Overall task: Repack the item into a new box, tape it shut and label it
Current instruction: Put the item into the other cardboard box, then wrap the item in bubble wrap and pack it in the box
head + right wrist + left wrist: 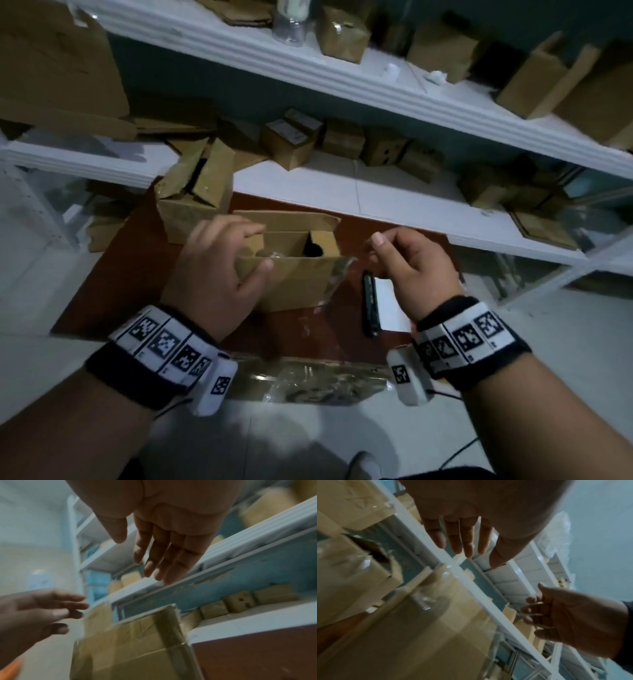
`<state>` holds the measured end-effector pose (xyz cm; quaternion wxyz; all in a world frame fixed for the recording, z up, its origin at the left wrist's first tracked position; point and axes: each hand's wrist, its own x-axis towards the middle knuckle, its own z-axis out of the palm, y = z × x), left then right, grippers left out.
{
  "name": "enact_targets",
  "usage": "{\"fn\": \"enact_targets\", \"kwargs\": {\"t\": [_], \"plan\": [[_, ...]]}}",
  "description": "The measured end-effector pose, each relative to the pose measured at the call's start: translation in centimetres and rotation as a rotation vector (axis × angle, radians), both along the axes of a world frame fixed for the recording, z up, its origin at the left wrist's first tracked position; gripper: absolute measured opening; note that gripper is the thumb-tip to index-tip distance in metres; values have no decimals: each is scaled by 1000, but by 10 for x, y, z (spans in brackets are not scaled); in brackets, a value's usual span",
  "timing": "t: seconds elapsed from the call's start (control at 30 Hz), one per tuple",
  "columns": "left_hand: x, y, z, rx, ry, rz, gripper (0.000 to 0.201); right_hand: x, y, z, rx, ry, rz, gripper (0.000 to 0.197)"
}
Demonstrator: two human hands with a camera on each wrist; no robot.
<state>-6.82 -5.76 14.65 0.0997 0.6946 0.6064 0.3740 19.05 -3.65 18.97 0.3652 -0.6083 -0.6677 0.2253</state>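
Observation:
An open cardboard box [294, 281] stands on the brown table [113, 274] with its flaps up and something dark inside. My left hand [222, 260] hovers over the box's left side, fingers straight and spread, thumb near the front wall, holding nothing. My right hand [407, 263] hangs just right of the box, fingers relaxed and empty. A clear strip of tape or plastic [337, 281] dangles from the box's right corner, close to the right fingers [163, 555]. In the left wrist view the box [419, 628] lies below my fingers [467, 540].
A black cutter-like tool [370, 305] and a white label sheet [390, 308] lie right of the box. A second open box [191, 202] stands behind at left. Crumpled clear plastic [308, 380] sits at the table's near edge. White shelves [376, 192] hold several small cartons.

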Motion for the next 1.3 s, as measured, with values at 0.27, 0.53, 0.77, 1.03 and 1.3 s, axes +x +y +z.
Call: {"fn": "enact_targets", "kwargs": {"t": [0.27,0.53,0.77,1.03,1.3], "plan": [[89,-41,7,-17,-44,-282,28,82,-56,-37,-65,294,-422,45],[173,-28,-41,-355,156,-407,39,161,-70,-86,-195,559,-851,41],[231,24,-52,-483,224,-343,32,193,-47,-104,-338,534,-952,23],[285,80,-60,-480,251,-282,33,207,-33,-119,-510,506,-1001,45],[334,141,-66,-555,355,-333,63,214,-31,-136,-623,579,-944,74]]}}
